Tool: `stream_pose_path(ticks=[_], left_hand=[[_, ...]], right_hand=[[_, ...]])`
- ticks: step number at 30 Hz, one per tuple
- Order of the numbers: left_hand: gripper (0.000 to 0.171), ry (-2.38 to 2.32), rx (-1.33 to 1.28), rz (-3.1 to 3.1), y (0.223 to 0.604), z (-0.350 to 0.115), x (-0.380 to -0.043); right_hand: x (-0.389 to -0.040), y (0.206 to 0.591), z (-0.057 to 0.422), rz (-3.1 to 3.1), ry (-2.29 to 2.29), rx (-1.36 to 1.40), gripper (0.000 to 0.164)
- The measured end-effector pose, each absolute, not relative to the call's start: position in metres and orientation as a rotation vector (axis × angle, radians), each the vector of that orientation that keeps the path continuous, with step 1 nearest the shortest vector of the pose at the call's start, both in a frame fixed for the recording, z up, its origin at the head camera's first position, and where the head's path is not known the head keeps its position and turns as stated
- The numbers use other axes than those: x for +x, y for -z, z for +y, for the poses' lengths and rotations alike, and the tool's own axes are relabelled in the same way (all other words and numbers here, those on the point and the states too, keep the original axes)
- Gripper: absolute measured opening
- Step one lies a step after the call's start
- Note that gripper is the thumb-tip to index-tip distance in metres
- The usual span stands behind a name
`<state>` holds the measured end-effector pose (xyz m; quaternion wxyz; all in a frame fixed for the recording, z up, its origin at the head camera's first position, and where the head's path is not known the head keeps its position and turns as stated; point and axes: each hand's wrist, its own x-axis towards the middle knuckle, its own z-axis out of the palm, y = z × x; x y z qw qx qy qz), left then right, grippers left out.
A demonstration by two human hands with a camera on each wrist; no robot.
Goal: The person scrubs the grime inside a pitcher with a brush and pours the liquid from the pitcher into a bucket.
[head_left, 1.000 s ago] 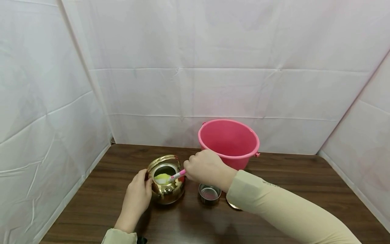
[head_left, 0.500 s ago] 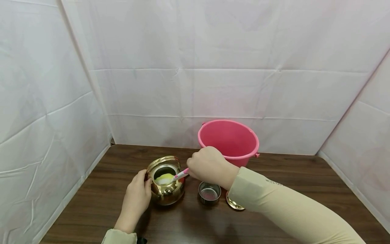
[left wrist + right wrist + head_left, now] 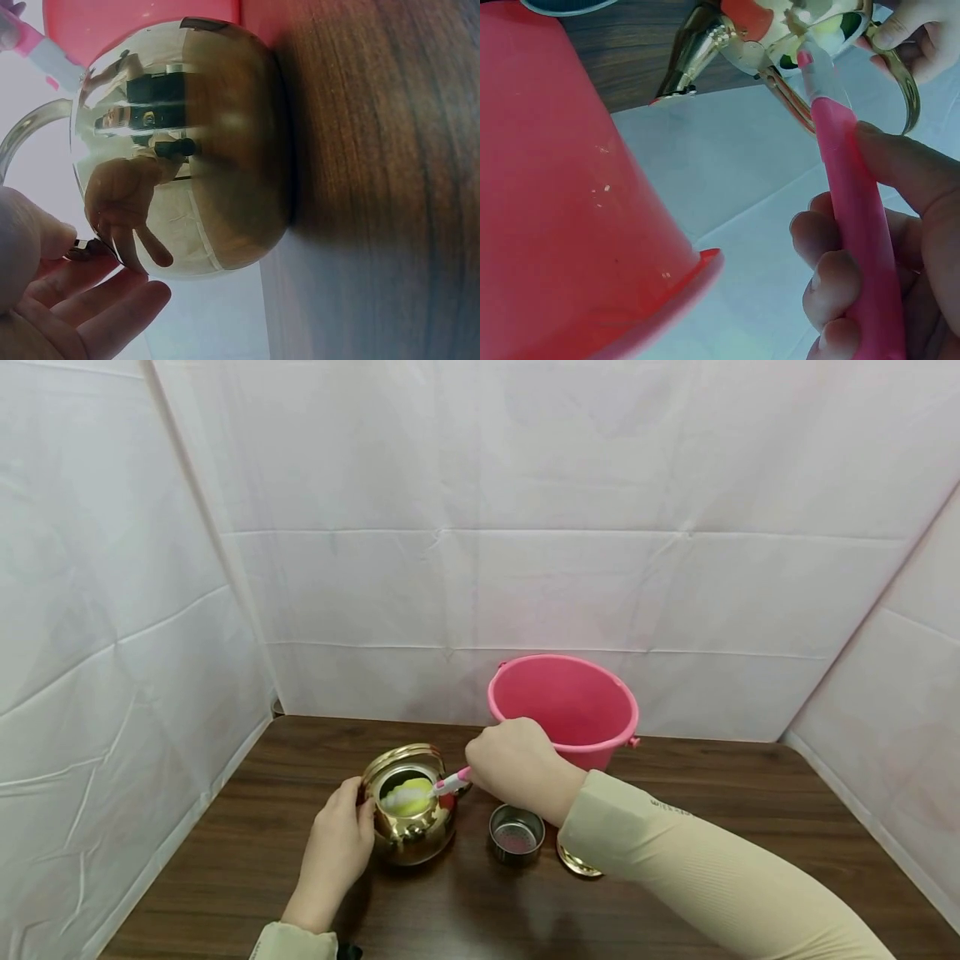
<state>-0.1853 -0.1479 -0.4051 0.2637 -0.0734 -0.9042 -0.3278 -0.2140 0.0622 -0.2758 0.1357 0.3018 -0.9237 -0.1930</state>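
Note:
A shiny gold kettle [image 3: 412, 846] stands lidless on the table, its hoop handle tipped to the far side. My left hand [image 3: 339, 835] holds it at the left; in the left wrist view, thumb and fingers [image 3: 124, 319] pinch the small metal fitting where the handle meets the body. In my right hand [image 3: 521, 770] is a pink-and-white handled cleaning brush [image 3: 855, 210], gripped with curled fingers. Its yellow-green sponge head [image 3: 416, 796] sits in the kettle's mouth, the handle slanting up to the right. The lower part of the head is hidden inside.
Behind my right hand stands a pink bucket [image 3: 558, 689]. A small round metal strainer cup [image 3: 516, 852] lies right of the kettle, and a gold lid [image 3: 576, 862] is partly covered by my right sleeve. White sheets [image 3: 480, 585] enclose the brown wooden table [image 3: 225, 860].
My right hand has shifted slightly right and away, drawing the sponge head toward the right side of the kettle's mouth. More of the lid shows. The left hand and kettle stay put.

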Motion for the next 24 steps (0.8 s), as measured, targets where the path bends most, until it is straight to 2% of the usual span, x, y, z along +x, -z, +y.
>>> stream_pose_path(ticks=[24], left_hand=[[0.023, 0.875, -0.220, -2.424, 0.405, -0.151, -0.187]], right_hand=[[-0.221, 0.295, 0.072, -2.499, 0.627, 0.936, 0.023]])
